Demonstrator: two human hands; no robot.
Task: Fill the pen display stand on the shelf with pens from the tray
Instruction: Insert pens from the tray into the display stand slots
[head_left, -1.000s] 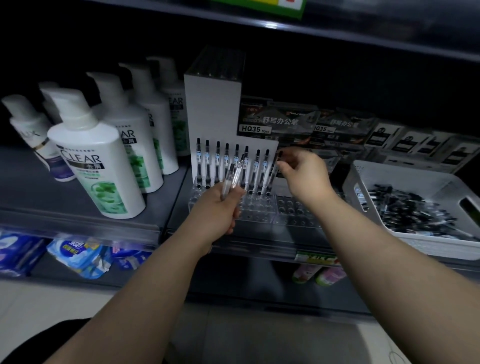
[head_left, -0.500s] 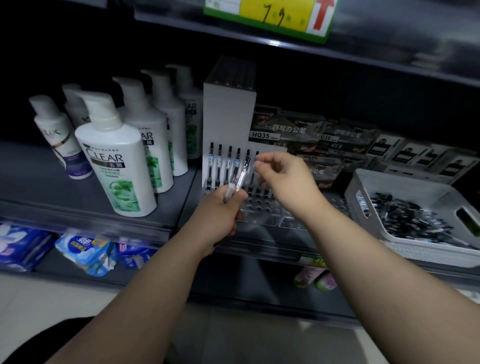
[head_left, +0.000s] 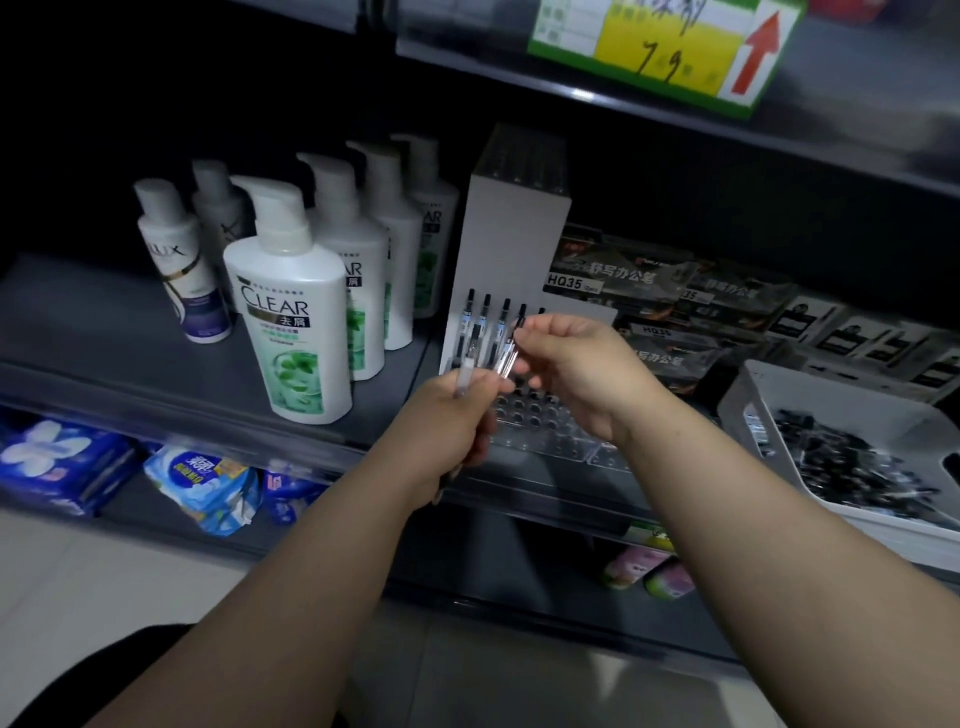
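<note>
The pen display stand (head_left: 514, 244) sits mid-shelf (head_left: 104, 322), with a row of standing pens (head_left: 485, 332) along its far left. Bottles (head_left: 291, 322) stand to its left, and the tray (head_left: 748, 384) of loose pens (head_left: 852, 467) lies to its right. Boxed packs (head_left: 623, 275) lie far right, behind the tray. The 2 hands, left hand (head_left: 452, 421) and right hand (head_left: 576, 364), meet just near of the row, with held pens (head_left: 508, 356) between them. Packets (head_left: 52, 462) lie on the shelf below.

The front bottle (head_left: 288, 312) reads "CLEAR", the small bottle (head_left: 182, 265) "LUX", a dark box (head_left: 618, 278) "HQ35", the price tag (head_left: 665, 49) "7 9".
</note>
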